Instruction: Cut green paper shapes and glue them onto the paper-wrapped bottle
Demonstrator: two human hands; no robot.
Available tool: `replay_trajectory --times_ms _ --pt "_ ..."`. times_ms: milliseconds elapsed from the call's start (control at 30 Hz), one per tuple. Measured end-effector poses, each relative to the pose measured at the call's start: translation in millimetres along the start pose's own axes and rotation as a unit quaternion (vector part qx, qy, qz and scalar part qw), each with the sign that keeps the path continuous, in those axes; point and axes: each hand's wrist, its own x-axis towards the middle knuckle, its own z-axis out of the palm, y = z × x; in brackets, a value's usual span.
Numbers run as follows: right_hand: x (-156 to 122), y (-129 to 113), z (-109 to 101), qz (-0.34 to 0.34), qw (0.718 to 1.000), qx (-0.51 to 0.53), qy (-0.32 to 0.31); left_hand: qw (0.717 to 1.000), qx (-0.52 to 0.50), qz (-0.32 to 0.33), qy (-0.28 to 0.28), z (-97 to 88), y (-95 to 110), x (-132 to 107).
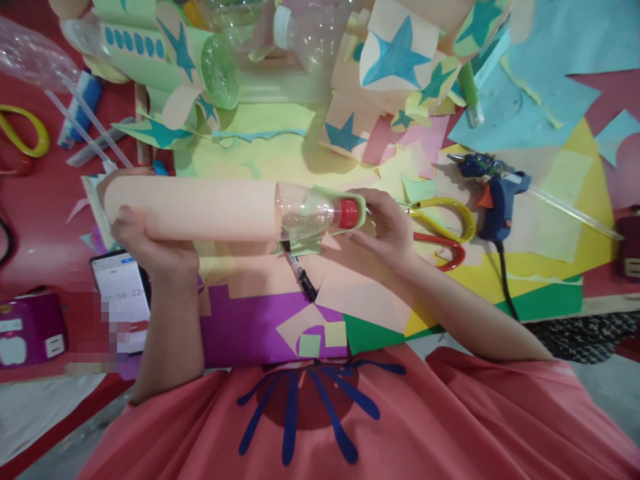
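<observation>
A clear plastic bottle [303,208] lies sideways in the air above the table, its body wrapped in a peach paper sleeve [210,207]. My left hand [150,247] is closed round the wrapped base end. At the neck end, a light green paper strip [361,208] loops past the red cap [346,213]. The fingers of my right hand [387,223] pinch this strip beside the cap. Below the bottle lies a black pen [304,283]. Scissors [453,223] with yellow and red handles rest just right of my right hand.
A blue glue gun [497,207] with a clear glue stick lies at the right, its cord running toward me. Star-decorated paper pieces [397,53] and several bottles [310,33] stand at the back. A phone [123,300] lies by my left forearm. Coloured paper sheets [240,327] cover the table.
</observation>
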Motion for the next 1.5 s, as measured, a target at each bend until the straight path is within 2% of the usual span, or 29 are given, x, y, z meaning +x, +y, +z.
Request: replay_trajectory --times_ms 67,133,400,567,667,867,1033,1267,1367,1500 --pt "-0.6 0.5 0.3 -0.008 1.000 0.007 0.005 0.996 -0.068 0.033 0.050 0.6 0.7 -0.9" --pt "-0.8 0.7 0.3 -0.014 1.000 0.011 0.009 0.991 -0.105 0.045 0.068 0.9 0.6 -1.3" --pt "-2.2 3.4 -1.3 -0.043 0.999 0.022 0.009 0.994 -0.078 0.031 0.063 1.5 1.1 0.5" --pt "-2.6 2.1 -0.2 -0.001 1.000 0.022 0.006 0.998 -0.016 0.029 0.055 2.2 2.7 -2.5" --pt "-3.2 1.1 0.1 0.000 1.000 0.026 0.015 0.997 0.003 0.048 0.061 1.8 1.4 -5.0" --pt "-2.9 4.3 -2.3 -0.032 0.999 0.028 0.015 0.993 -0.063 0.060 0.076 1.3 -1.1 -5.8" --pt "1.4 0.4 -2.2 -0.041 0.999 0.012 0.005 0.994 -0.052 0.060 0.076 1.3 -1.7 -4.7" --pt "3.6 -4.8 -1.2 -0.033 0.999 -0.009 -0.015 0.991 -0.060 0.069 0.099 -1.7 -18.7 -3.1" --pt "3.0 -4.6 -1.0 -0.032 0.999 -0.016 -0.015 0.991 -0.058 0.081 0.086 -2.9 -18.6 -4.3" --pt "2.6 -4.5 -0.8 -0.038 0.999 -0.012 -0.018 0.997 0.004 0.075 0.029 -4.2 -6.7 -6.5"
